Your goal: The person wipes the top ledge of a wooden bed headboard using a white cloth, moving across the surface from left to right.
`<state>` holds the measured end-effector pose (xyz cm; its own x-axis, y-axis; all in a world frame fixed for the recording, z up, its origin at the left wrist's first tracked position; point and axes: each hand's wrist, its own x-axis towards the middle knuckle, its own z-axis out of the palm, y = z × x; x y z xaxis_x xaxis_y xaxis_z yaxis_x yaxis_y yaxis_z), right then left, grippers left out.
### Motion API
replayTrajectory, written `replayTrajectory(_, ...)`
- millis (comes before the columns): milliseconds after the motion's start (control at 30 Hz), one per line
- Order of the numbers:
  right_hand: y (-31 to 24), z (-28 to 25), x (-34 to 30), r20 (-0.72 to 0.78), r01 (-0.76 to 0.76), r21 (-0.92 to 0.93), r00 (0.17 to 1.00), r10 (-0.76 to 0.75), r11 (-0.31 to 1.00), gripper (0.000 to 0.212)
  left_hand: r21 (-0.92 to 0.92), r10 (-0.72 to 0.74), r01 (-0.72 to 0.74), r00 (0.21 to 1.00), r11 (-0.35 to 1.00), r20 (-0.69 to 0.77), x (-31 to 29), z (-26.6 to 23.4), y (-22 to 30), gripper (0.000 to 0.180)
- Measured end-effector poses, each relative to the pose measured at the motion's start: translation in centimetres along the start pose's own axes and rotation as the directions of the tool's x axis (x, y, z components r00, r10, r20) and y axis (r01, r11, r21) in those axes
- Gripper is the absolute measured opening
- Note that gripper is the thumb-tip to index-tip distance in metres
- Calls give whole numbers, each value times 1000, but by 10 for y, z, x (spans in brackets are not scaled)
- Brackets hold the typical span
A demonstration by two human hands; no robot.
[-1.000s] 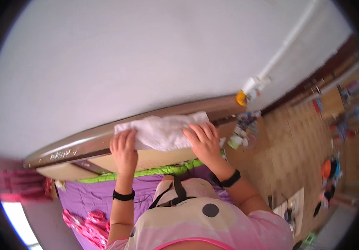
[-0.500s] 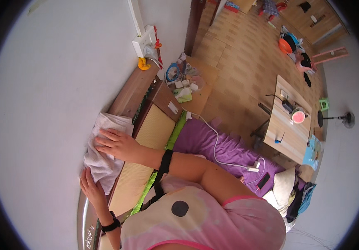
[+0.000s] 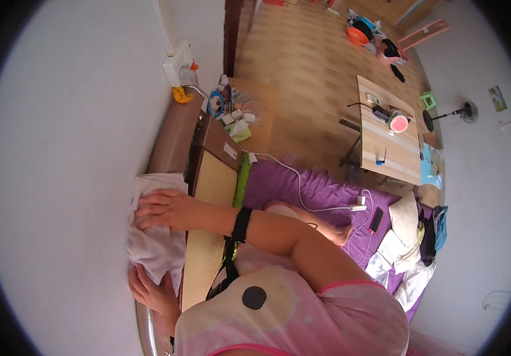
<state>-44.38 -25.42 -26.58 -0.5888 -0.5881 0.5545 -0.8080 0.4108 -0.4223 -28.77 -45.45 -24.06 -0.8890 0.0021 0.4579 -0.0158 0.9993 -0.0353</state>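
Observation:
A whitish towel [image 3: 156, 246] lies on the brown top rail of a headboard [image 3: 171, 139], close against the white wall. My right hand [image 3: 169, 210] rests flat on the towel's upper part, palm down with its fingers spread. Nearer to me, my left hand [image 3: 153, 292] touches the towel's lower edge; its fingers are apart and slightly bent. Neither hand is wrapped round the cloth. A black band [image 3: 242, 224] circles my right forearm.
A purple sheet [image 3: 327, 187] lies right of the cream headboard panel [image 3: 215, 187], with a power strip [image 3: 357, 207], a phone [image 3: 376, 219] and pillows [image 3: 405, 216]. Beyond stand a low wooden table [image 3: 389, 142] and a fan [image 3: 468, 113]. A socket [image 3: 176, 64] is on the wall.
The view has turned, so the room appears shifted left and my bare foot now shows on the sheet. Both hands stay at the towel, which looks straighter along the rail.

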Motion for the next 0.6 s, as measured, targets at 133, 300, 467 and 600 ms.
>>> replayTrajectory(133, -4, -11, 9, 94, 15, 95, 995, -24, 995, 59, 0, -26, 26, 1000, 1000, -17, -5, 4, -3, 66)
replayTrajectory(300, 0, -18, 5, 139, 27, 64, 990, -36, 998, 66, -25, -25, 24, 998, 999, -50, 2, 6, 4, 61)
replayTrajectory(467, 5, -24, 10, 289, 0, 69, 957, -20, 998, 69, -58, -72, 67, 993, 996, -95, 5, 6, 17, 59)
replayTrajectory(600, 9, -31, 16, 344, 8, 66, 939, -30, 998, 71, -97, -131, 123, 988, 988, -79, 10, 4, 27, 56)
